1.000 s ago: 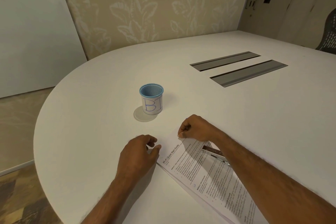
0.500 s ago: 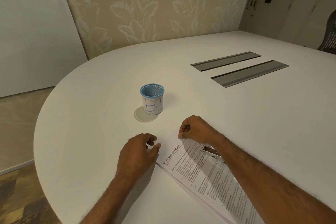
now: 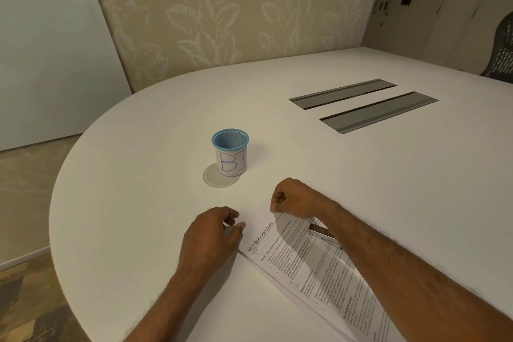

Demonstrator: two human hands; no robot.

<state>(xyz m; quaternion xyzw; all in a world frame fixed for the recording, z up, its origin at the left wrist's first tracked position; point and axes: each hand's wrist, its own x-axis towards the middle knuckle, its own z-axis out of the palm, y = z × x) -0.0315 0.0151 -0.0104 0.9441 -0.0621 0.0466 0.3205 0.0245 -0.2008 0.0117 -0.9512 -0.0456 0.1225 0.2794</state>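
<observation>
A stack of printed sheets (image 3: 308, 266) headed "Wi-Fi Quick Start Guide" lies slanted on the white table (image 3: 138, 203) in front of me. My left hand (image 3: 213, 236) has curled fingers, and its thumb and fingertips pinch the stack's near-left top corner. My right hand (image 3: 294, 198) is balled up and pinches the stack's far top corner between thumb and forefinger. My right forearm lies across the sheets. A dark metal object, perhaps a clip or pen (image 3: 323, 233), rests on the paper, partly hidden by that forearm.
A blue mesh cup (image 3: 230, 153) with a white label marked "B1" stands upright beyond my hands. Two grey cable slots (image 3: 377, 111) are set into the table farther right. The table's curved edge runs along the left. A mesh chair (image 3: 502, 50) stands at far right.
</observation>
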